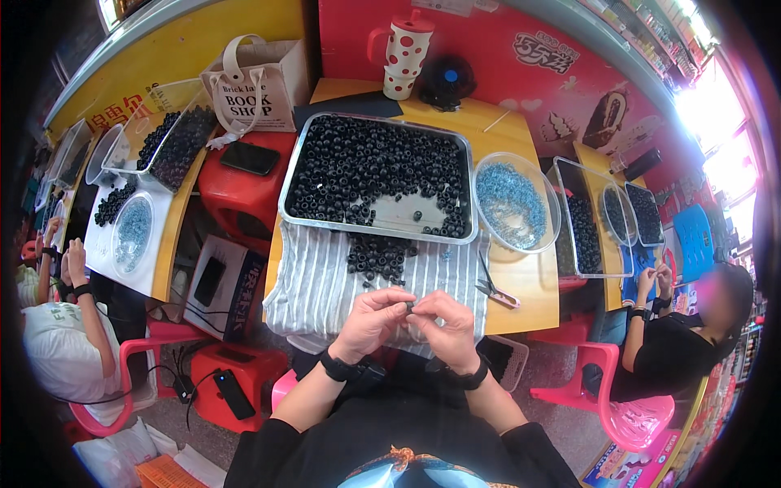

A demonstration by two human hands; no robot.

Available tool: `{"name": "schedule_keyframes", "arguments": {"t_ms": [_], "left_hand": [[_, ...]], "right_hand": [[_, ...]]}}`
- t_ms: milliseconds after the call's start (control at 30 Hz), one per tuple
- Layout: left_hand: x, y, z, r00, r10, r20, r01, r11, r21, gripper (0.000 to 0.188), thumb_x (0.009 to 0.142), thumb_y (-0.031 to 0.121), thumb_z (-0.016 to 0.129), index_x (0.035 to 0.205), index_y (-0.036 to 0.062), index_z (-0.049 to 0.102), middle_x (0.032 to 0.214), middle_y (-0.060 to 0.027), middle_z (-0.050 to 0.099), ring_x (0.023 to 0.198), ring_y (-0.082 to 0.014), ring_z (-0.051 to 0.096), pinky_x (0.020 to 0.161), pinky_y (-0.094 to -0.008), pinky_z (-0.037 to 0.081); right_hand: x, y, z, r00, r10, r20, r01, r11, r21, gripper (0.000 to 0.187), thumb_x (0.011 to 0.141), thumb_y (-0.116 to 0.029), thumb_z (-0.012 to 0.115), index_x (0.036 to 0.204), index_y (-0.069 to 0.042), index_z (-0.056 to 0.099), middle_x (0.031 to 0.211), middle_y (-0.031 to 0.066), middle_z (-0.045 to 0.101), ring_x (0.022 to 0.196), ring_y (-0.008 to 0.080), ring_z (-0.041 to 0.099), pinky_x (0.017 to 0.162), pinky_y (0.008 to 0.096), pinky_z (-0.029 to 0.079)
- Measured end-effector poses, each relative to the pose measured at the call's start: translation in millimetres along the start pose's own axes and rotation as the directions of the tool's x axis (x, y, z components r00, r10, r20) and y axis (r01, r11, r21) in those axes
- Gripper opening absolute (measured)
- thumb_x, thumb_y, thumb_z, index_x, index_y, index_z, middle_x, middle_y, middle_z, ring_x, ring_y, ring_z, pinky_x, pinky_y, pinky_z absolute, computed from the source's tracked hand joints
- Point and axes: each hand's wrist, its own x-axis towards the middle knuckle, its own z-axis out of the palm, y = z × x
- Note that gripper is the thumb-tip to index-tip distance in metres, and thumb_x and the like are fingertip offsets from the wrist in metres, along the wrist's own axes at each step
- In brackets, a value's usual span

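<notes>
Over the front edge of the table, my left hand (373,321) and my right hand (446,325) meet fingertip to fingertip. Both are closed in a pinch around a small black bead-like piece (409,307), partly hidden by the fingers. Just beyond them, a loose pile of black bead-like pieces (381,256) lies on a grey-and-white striped cloth (313,281). Behind the pile stands a metal tray (399,213) holding many more of these round black pieces. To its right is a round clear tub (551,220) with small light-blue pieces.
Scissors (498,294) lie right of the cloth. A spotted tumbler (407,61), a small black fan (447,81) and a tote bag (268,81) stand behind. Red stools (236,183) with phones are on the left. People sit at side tables, one in black (667,350) on the right.
</notes>
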Motion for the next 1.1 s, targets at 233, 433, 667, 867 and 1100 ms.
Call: {"name": "schedule_keyframes", "arguments": {"t_ms": [233, 433, 667, 867, 1100], "left_hand": [[1, 1, 1, 1.000, -0.004, 0.026, 0.004, 1.000, 0.014, 0.019, 0.093, 0.000, 0.060, 0.111, -0.0041, 0.065, 0.110, -0.0081, 0.059, 0.091, -0.0163, 0.063, 0.076, -0.0267, 0.052], [0, 3, 0, 0.999, -0.035, 0.023, 0.035, 0.999, 0.013, 0.019, 0.093, 0.001, 0.061, 0.111, -0.0040, 0.066, 0.108, -0.0075, 0.060, 0.091, -0.0159, 0.063, 0.075, -0.0262, 0.052], [0, 6, 4, 0.999, -0.048, 0.023, 0.048, 0.999, 0.003, 0.019, 0.092, 0.002, 0.062, 0.110, -0.0044, 0.066, 0.103, -0.0071, 0.061, 0.085, -0.0156, 0.064, 0.073, -0.0252, 0.053], [-1, 5, 4, 0.998, -0.056, -0.003, 0.056, 0.998, 0.010, 0.020, 0.093, 0.005, 0.063, 0.111, -0.0040, 0.065, 0.099, -0.0085, 0.064, 0.080, -0.0171, 0.067, 0.070, -0.0257, 0.055], [-2, 5, 1, 0.994, -0.103, -0.044, 0.103, 0.995, -0.021, 0.021, 0.095, 0.010, 0.062, 0.113, -0.0013, 0.064, 0.091, -0.0098, 0.068, 0.077, -0.0179, 0.067, 0.068, -0.0260, 0.055]], "right_hand": [[-1, 5, -1, 1.000, 0.017, -0.001, -0.017, 0.997, 0.078, 0.016, 0.071, 0.011, 0.073, 0.082, 0.001, 0.068, 0.079, 0.0079, 0.066, 0.071, 0.0149, 0.064, 0.063, 0.0250, 0.050], [-1, 7, 0, 1.000, -0.005, -0.010, 0.006, 0.996, 0.087, 0.016, 0.071, 0.011, 0.073, 0.082, 0.000, 0.068, 0.080, 0.0076, 0.066, 0.072, 0.0154, 0.064, 0.064, 0.0255, 0.051], [-1, 7, 0, 0.996, -0.086, -0.017, 0.087, 0.994, 0.066, 0.013, 0.076, 0.012, 0.069, 0.085, 0.002, 0.068, 0.080, 0.0084, 0.064, 0.070, 0.0135, 0.064, 0.060, 0.0242, 0.051], [-6, 12, -2, 0.999, -0.007, -0.054, 0.018, 0.979, 0.202, 0.011, 0.077, 0.010, 0.069, 0.085, 0.002, 0.067, 0.084, 0.0077, 0.064, 0.071, 0.0119, 0.062, 0.063, 0.0234, 0.049], [-8, 11, -2, 0.991, 0.010, -0.133, 0.013, 0.984, 0.175, 0.011, 0.077, 0.009, 0.069, 0.084, 0.001, 0.065, 0.082, 0.0065, 0.064, 0.072, 0.0114, 0.059, 0.063, 0.0235, 0.047]]}}
